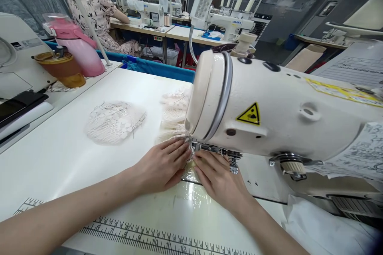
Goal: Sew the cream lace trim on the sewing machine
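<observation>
A cream sewing machine (269,99) fills the right of the view, with its presser foot area above the metal plate. Pale lace fabric (173,117) runs behind and under the machine head. My left hand (166,161) lies flat beside the needle area, its outstretched fingers on the lace edge. Close on the other side, my right hand (218,171) rests with its fingers extended under the machine head; the fingertips are partly covered by the metal parts. Fabric between the two hands is mostly hidden. A separate round lace piece (115,121) with loose dark threads lies on the table to the left.
A printed ruler (155,239) runs along the front of the white table (74,183). At left stand a pink bottle (79,48), a brown cup (64,67) and a dark phone (22,105). White cloth (326,223) lies at lower right. Another person (95,20) sits at machines behind.
</observation>
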Demonstrator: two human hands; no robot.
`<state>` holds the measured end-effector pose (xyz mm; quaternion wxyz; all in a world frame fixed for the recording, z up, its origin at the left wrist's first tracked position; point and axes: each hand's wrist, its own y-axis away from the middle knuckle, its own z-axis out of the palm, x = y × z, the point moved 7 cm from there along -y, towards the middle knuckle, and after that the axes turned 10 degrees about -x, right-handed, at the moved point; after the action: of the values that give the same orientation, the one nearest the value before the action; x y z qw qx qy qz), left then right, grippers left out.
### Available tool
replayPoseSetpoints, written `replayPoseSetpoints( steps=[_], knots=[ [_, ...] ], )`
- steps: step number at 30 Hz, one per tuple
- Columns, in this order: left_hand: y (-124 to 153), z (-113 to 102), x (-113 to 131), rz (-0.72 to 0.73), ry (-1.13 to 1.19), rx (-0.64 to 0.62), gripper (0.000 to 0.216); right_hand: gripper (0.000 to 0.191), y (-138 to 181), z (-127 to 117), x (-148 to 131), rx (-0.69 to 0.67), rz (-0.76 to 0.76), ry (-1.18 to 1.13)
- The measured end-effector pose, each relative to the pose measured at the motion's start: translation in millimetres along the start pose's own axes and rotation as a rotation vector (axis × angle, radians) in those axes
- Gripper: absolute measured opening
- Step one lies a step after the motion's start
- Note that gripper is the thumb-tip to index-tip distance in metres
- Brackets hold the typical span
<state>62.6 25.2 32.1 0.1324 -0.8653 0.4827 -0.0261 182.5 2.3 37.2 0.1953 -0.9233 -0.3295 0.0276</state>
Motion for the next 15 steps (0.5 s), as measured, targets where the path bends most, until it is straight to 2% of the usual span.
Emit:
replayPoseSetpoints(
  steps=[5, 10, 15],
  knots=[
    [-2.0, 1.7, -1.4, -0.033, 0.034, -0.031, 0.040, 0.026, 1.3, 1.5, 7.1, -0.011, 0.069, 0.038],
    [-4.5, 2.3, -2.4, -0.054, 0.049, -0.030, 0.039, 0.026, 1.2, 3.1, 9.3, 0.040, 0.033, 0.081],
    [-6.2, 4.4, -4.5, -0.071, 0.047, -0.040, 0.038, 0.025, 1.5, 5.0, 10.5, 0.012, 0.041, 0.112]
  ],
)
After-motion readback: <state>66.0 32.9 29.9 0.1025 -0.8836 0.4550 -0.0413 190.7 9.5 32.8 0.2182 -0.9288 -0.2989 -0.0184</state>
